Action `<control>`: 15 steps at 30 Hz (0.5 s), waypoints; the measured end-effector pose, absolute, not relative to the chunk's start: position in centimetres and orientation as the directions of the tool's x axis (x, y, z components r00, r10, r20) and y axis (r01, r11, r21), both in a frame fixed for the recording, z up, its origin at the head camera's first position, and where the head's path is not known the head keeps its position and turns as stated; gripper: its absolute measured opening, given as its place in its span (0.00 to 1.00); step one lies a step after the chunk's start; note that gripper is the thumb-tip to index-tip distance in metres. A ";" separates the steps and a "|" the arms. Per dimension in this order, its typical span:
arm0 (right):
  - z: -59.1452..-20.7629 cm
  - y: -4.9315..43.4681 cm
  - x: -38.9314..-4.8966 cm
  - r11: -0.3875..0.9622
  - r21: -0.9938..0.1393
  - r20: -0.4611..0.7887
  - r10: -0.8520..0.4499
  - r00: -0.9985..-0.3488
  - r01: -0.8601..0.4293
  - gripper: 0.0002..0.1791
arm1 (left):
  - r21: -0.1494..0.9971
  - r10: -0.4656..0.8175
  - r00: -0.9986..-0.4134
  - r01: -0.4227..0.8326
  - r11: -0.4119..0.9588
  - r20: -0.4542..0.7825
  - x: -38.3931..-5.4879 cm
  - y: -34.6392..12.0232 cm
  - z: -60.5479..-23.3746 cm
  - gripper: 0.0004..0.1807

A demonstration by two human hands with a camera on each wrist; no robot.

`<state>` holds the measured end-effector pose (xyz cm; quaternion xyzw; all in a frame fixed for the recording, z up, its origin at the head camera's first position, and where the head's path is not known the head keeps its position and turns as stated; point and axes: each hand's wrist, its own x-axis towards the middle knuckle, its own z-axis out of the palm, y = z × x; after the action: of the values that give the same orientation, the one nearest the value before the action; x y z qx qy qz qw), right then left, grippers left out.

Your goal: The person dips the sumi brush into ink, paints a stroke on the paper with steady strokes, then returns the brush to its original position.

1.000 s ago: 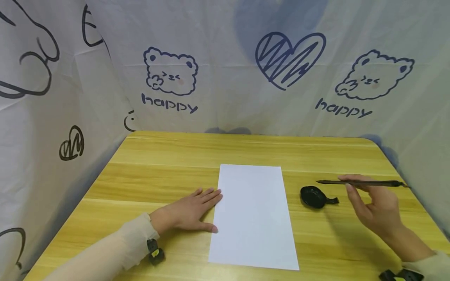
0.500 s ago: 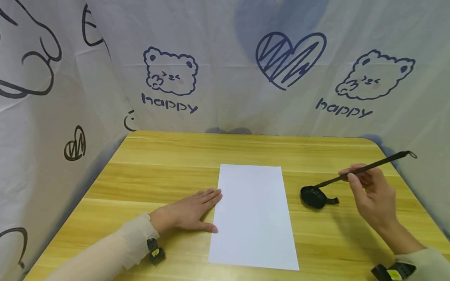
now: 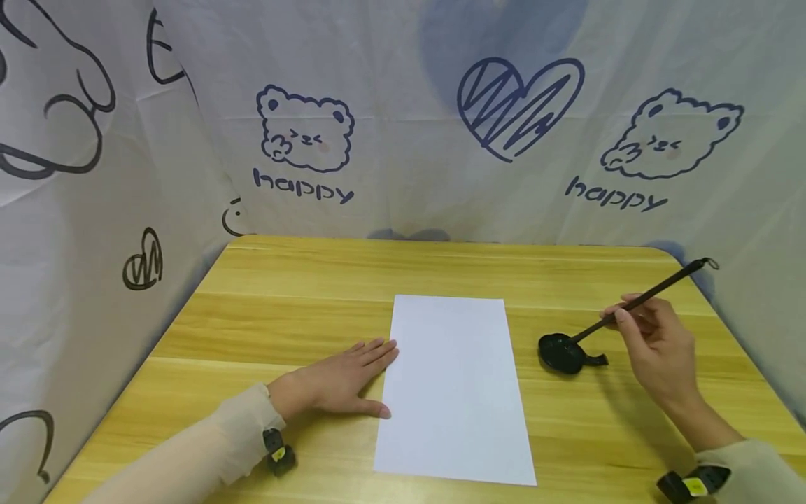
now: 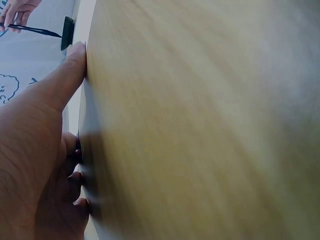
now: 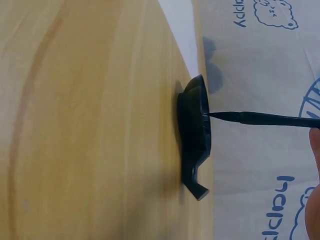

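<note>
A dark writing brush [image 3: 658, 287] is pinched in my right hand [image 3: 661, 350], slanting up to the right with a small loop at its top end. Its tip meets the rim of a black ink dish [image 3: 560, 353] with a short handle; in the right wrist view the brush tip [image 5: 220, 116] is at the dish's [image 5: 192, 120] edge. My left hand [image 3: 343, 378] lies flat with fingers spread, its fingertips and thumb on the left edge of a blank white sheet of paper [image 3: 453, 392]. In the left wrist view the thumb [image 4: 70, 70] is stretched out along the table.
The yellow wood-grain table [image 3: 302, 273] carries the paper at its middle and the dish to the right. White cloth [image 3: 403, 140] with bear and heart drawings hangs behind the table and at its sides. Each wrist wears a small black camera [image 3: 277, 451].
My right hand has tilted the brush from nearly level to a steep slant and brought its tip down to the ink dish. The left hand and paper have stayed put.
</note>
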<state>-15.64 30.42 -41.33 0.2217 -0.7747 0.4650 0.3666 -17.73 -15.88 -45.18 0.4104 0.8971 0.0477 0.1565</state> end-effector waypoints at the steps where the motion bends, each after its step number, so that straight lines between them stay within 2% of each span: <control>1: -41.3 30.3 -15.6 0.471 -0.559 0.772 -0.006 -0.636 -0.683 0.16 | 0.216 0.751 -0.614 0.721 0.659 -0.242 -17.7 -15.9 -45.2 0.56; 7: -41.0 29.5 -15.2 0.498 -0.558 0.759 -0.016 -0.651 -0.664 0.17 | 0.224 0.752 -0.612 0.719 0.658 -0.244 -17.6 -15.8 -45.0 0.56; 15: -42.5 30.3 -15.9 0.581 -0.508 0.764 -0.038 -0.645 -0.636 0.22 | 0.224 0.748 -0.614 0.715 0.662 -0.250 -17.7 -15.8 -45.0 0.56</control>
<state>-15.94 30.27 -42.50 0.2081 -0.8099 0.4079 0.3666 -17.65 -15.80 -45.01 0.4079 0.8970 0.0511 0.1628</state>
